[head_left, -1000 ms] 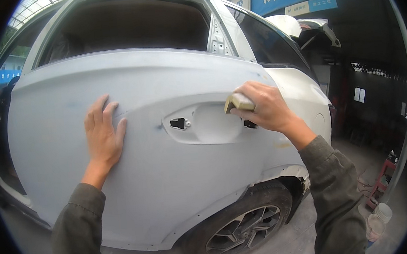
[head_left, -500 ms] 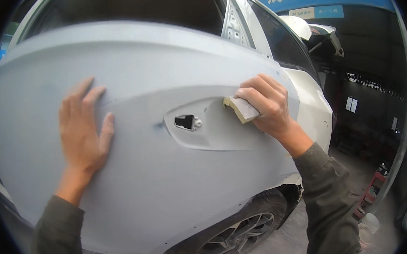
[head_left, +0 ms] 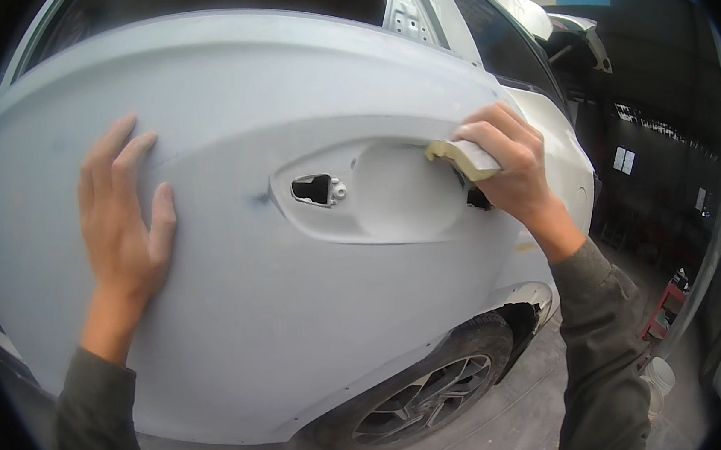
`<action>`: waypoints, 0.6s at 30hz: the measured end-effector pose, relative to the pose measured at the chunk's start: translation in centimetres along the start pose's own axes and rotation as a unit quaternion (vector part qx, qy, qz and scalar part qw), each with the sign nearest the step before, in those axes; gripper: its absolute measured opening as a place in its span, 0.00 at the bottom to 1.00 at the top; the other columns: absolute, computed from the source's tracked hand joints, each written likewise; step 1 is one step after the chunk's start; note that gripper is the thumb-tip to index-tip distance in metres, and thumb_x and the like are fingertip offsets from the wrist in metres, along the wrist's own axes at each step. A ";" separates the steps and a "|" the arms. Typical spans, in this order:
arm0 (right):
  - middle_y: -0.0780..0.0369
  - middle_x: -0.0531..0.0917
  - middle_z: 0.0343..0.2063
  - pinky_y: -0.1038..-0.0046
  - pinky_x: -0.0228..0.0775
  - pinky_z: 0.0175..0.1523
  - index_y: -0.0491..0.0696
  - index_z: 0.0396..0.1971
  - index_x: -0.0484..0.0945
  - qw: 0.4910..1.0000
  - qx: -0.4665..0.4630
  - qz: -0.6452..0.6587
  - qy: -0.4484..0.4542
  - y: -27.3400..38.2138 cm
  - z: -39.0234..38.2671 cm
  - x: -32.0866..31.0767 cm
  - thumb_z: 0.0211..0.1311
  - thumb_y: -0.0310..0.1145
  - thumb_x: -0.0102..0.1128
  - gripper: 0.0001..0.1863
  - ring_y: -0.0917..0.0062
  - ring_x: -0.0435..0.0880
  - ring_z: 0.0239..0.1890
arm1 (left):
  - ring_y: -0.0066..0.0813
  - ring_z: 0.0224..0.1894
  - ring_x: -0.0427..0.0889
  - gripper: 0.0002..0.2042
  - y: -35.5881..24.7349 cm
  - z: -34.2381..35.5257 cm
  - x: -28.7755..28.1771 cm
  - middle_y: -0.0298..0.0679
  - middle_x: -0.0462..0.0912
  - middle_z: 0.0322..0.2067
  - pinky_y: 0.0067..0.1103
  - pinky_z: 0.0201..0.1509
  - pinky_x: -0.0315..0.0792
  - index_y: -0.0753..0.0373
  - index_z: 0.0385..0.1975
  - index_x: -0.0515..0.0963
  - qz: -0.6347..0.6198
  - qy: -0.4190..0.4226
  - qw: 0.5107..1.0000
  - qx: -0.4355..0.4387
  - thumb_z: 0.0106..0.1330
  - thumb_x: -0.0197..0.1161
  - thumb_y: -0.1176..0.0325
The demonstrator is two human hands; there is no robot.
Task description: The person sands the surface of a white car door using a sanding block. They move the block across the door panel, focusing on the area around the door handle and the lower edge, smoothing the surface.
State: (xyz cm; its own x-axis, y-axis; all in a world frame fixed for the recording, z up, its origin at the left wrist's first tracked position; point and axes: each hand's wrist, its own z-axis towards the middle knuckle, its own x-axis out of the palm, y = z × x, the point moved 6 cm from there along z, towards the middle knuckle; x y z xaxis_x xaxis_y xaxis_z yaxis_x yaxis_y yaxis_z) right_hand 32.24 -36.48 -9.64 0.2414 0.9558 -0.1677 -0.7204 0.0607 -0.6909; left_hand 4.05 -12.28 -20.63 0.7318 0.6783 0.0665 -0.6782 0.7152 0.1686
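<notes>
Left hand (head_left: 124,216): laid along the grey-primed rear door (head_left: 242,338), toward the left edge and above mid-height. Fingers pointed at the upper edge, spread and slightly bent; thumb apart from the fingers. Nothing in the grasp. Palm contact with the door: cannot tell.

Right hand (head_left: 505,157): near the right edge of the door, clamped on a sanding sponge (head_left: 468,156). Fingers curled over the near end; thumb hidden. Hands well apart.

Sanding sponge: at the right end of the handle recess (head_left: 409,195), by the upper rim of that recess. Pale, dusty upper face; yellow foam along the edge; body bent, free end pointed left. Contact between underside and door: not clear.

Handle recess: oval, in the right half of the door. Dark cutout (head_left: 313,190) at the left end, with a small round boss (head_left: 339,190) just beside it. Second dark cutout (head_left: 478,200) at the right end, partly covered by the right hand. Bluish smudge (head_left: 257,200) just outside the left tip.

Beyond the lower right corner of the door: wheel (head_left: 428,403) with multi-spoke rim. Past the right edge: white rear quarter panel (head_left: 557,165). Farther right, on the floor: white bucket (head_left: 661,374).
</notes>
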 end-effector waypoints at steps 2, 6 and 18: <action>0.67 0.86 0.30 0.69 0.80 0.36 0.50 0.29 0.85 1.000 -0.014 -0.004 -0.006 0.3 0.4 0.0 0.49 0.29 0.81 0.10 0.72 0.87 0.34 | 0.48 0.70 0.72 0.23 -0.2 0.2 0.0 0.47 0.72 0.71 0.39 0.77 0.67 0.56 0.66 0.72 -0.006 -0.006 1.000 -0.006 0.72 0.60 0.63; 0.66 0.86 0.30 0.69 0.80 0.36 0.50 0.29 0.85 0.999 -0.033 0.001 -0.026 2.6 2.1 1.4 0.49 0.30 0.81 0.11 0.71 0.87 0.33 | 0.48 0.71 0.71 0.23 0.0 -0.3 0.5 0.46 0.72 0.71 0.39 0.77 0.67 0.56 0.67 0.72 -0.022 0.009 1.000 -0.016 0.72 0.60 0.64; 0.66 0.86 0.31 0.69 0.80 0.37 0.51 0.30 0.86 1.000 0.012 -0.006 -0.023 0.6 0.3 0.5 0.49 0.24 0.78 0.10 0.71 0.87 0.36 | 0.46 0.69 0.73 0.22 0.4 -0.3 0.4 0.45 0.73 0.71 0.38 0.76 0.69 0.56 0.67 0.72 0.000 -0.005 1.000 0.021 0.73 0.58 0.64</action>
State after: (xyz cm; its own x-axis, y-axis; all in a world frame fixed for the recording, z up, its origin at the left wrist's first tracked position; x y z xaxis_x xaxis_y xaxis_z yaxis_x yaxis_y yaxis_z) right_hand 31.69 -35.91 -9.96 0.2206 0.9670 -0.1277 -0.7328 0.0779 -0.6760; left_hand 4.00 -11.68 -20.85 0.7330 0.6759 0.0761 -0.6746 0.7079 0.2092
